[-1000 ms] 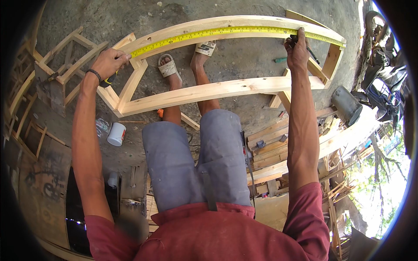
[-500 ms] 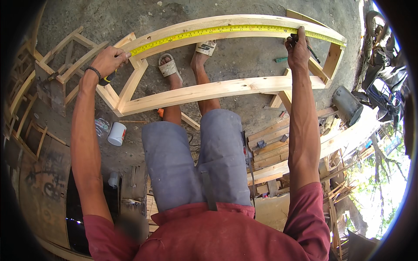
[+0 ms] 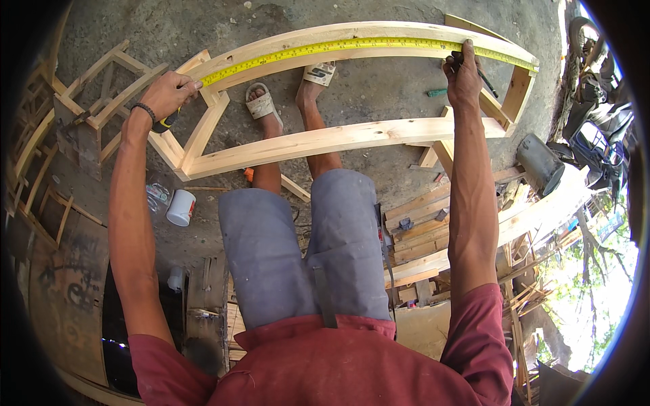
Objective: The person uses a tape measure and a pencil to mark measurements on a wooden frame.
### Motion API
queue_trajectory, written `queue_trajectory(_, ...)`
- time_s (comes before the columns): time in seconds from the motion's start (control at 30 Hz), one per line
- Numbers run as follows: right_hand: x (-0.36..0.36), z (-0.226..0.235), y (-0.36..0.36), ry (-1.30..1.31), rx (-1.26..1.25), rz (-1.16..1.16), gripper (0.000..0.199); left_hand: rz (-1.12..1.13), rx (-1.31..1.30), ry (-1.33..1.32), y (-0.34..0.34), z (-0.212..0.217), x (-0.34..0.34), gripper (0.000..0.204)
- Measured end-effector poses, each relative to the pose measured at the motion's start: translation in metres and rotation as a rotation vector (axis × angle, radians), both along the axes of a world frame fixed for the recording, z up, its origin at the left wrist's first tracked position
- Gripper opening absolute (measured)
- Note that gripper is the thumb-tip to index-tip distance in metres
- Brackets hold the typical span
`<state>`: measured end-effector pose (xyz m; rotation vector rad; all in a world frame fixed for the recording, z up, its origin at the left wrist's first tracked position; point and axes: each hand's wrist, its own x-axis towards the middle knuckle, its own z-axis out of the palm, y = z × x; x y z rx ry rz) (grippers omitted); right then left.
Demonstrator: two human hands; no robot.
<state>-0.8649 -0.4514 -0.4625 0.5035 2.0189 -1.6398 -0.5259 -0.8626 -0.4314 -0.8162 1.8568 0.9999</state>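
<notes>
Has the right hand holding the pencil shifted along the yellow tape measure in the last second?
No. The right hand sits at the same spot on the yellow tape measure, near the wooden frame's right corner.

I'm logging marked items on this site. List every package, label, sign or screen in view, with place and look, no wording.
White can: on the ground under the left forearm, cylindrical, lying tilted, plain white side.
Tape measure: yellow printed strip along the far rail of the wooden frame, between the left hand and the right hand.
No signs or screens show.
</notes>
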Motion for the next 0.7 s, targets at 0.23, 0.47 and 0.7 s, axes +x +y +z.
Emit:
queue_trajectory(0.23, 0.0001, 0.0009, -0.0002, -0.001, 0.002, 0.0, 0.028, -0.003, 0.004, -0.004, -0.0001, -0.0009, 0.0003, 0.042)
queue_trajectory(0.47, 0.0004, 0.0019, -0.0025, -0.004, 0.01, -0.015, 0.029, -0.02, -0.003, 0.0, -0.0012, -0.0031, 0.0018, 0.042)
queue_trajectory(0.7, 0.0, -0.0004, -0.0001, -0.002, 0.004, -0.013, 0.03, -0.017, 0.004, -0.001, -0.0016, -0.0032, 0.0017, 0.041)
